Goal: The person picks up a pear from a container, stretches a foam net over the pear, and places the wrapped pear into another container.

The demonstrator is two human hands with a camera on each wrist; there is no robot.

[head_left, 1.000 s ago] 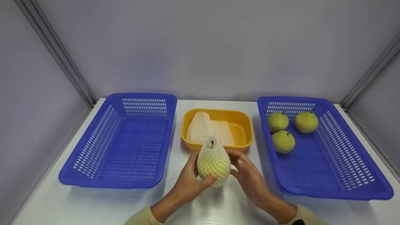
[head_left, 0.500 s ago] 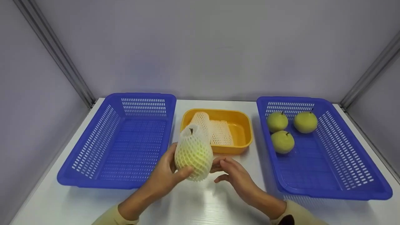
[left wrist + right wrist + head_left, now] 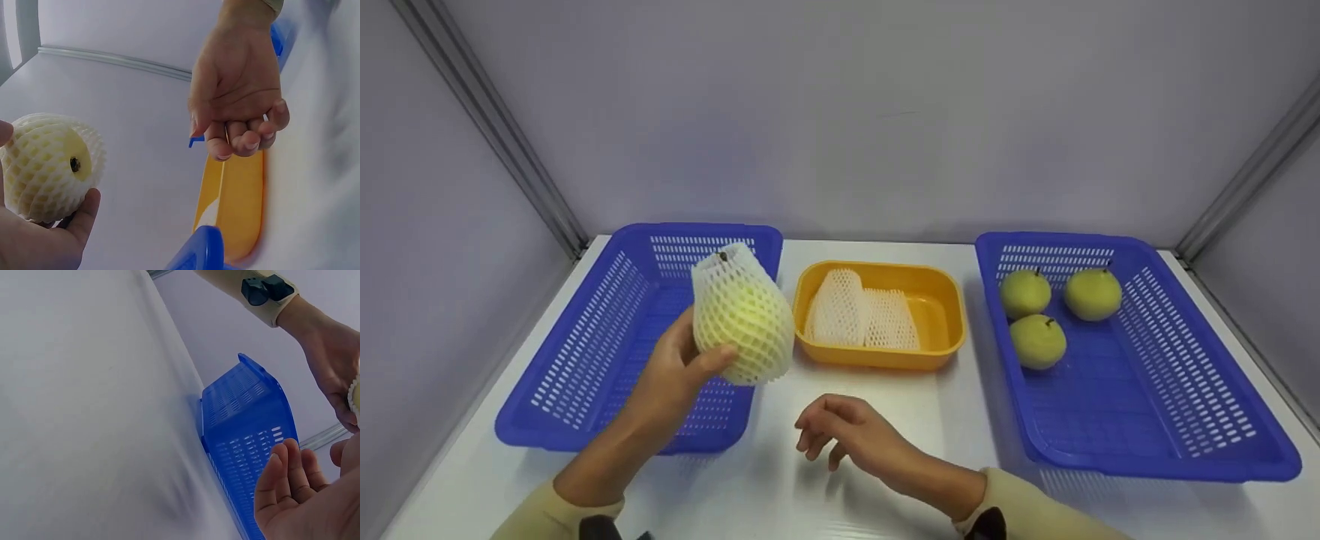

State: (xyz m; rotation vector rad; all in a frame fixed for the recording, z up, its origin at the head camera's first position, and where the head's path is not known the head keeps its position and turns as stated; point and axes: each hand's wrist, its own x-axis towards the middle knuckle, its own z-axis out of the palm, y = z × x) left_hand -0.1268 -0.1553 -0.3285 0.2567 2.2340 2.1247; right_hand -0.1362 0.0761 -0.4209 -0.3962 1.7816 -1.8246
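Observation:
My left hand (image 3: 671, 375) grips a yellow-green pear (image 3: 746, 322) wrapped in a white foam net sleeve (image 3: 712, 281), held up over the right side of the left blue basket (image 3: 622, 442). The stem shows at the sleeve's top opening. In the left wrist view the pear's base end (image 3: 75, 163) shows through the net's other end, with the thumb and fingers around its sides. My right hand (image 3: 862, 439) hovers over the white table with loosely curled fingers and holds nothing. The right wrist view shows its relaxed fingers (image 3: 295, 472), with the left hand (image 3: 337, 365) beyond.
In the middle stands an orange tub (image 3: 937, 285) with white foam net sleeves (image 3: 840, 307) lying in it. The right blue basket (image 3: 1155, 465) holds three bare pears (image 3: 1039, 341) at its left and back. Pale walls (image 3: 885, 112) enclose the table (image 3: 915, 510).
The left hand has carried the sleeved pear left and up from the middle to the left basket. The right hand has come away from the pear and moved slightly left and nearer.

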